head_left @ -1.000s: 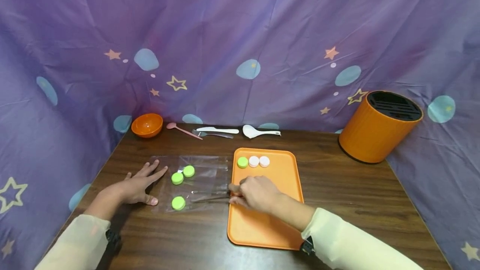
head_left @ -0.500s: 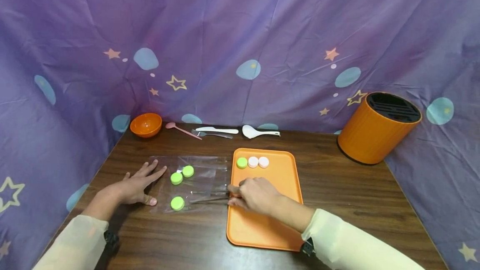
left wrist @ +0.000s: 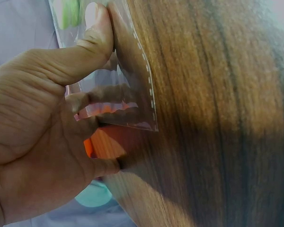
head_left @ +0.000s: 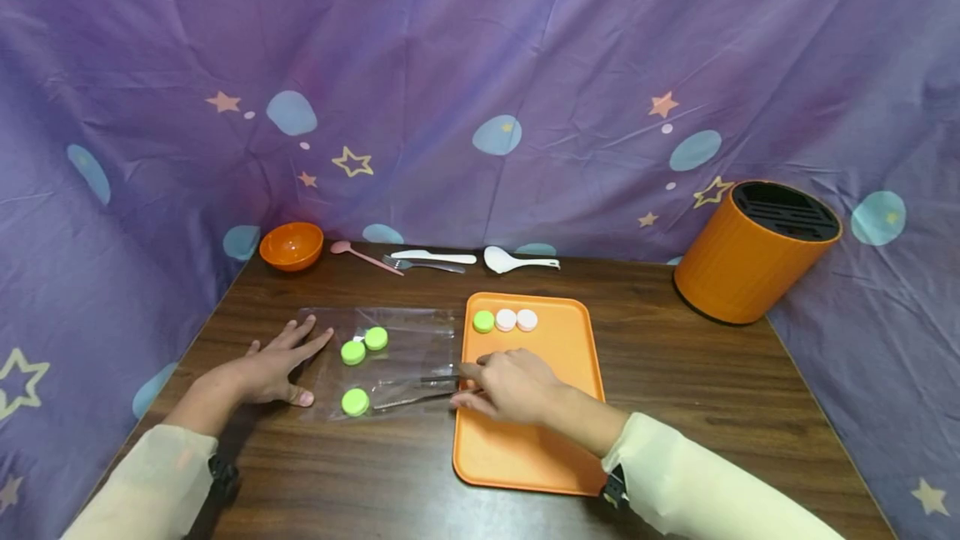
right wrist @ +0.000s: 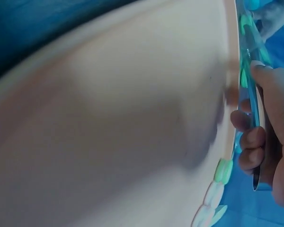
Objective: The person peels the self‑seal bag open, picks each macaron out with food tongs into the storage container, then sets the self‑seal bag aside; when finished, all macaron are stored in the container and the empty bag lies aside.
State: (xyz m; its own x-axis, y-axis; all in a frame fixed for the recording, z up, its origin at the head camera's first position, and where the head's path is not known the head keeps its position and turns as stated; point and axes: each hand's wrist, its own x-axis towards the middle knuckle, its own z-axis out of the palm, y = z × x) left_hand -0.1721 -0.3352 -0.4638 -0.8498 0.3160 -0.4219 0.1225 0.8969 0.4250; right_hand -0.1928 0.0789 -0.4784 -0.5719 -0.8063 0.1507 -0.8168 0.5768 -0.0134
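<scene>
My left hand (head_left: 273,369) rests with spread fingers on the left edge of a clear plastic bag (head_left: 412,332) lying flat on the table; the left wrist view shows its thumb (left wrist: 92,35) on the film. Three green macarons lie within the bag's outline: a back one (head_left: 377,338), a middle one (head_left: 353,352) and a front one (head_left: 356,402). My right hand (head_left: 517,386), over the orange tray (head_left: 525,461), grips metal tongs (right wrist: 253,101). Their arms stand apart and point left over the bag, the lower tip close beside the front macaron.
On the tray's back end sit one green macaron (head_left: 483,322) and two white ones (head_left: 516,320). Behind lie an orange bowl (head_left: 292,247), a pink spoon (head_left: 367,257), a white knife (head_left: 435,257), a fork (head_left: 427,266) and a white ladle (head_left: 517,261). An orange knife block (head_left: 750,265) stands right.
The tongs' arms have spread wider and their tips have shifted slightly left, closer to the front green macaron. My left hand stays in place on the bag.
</scene>
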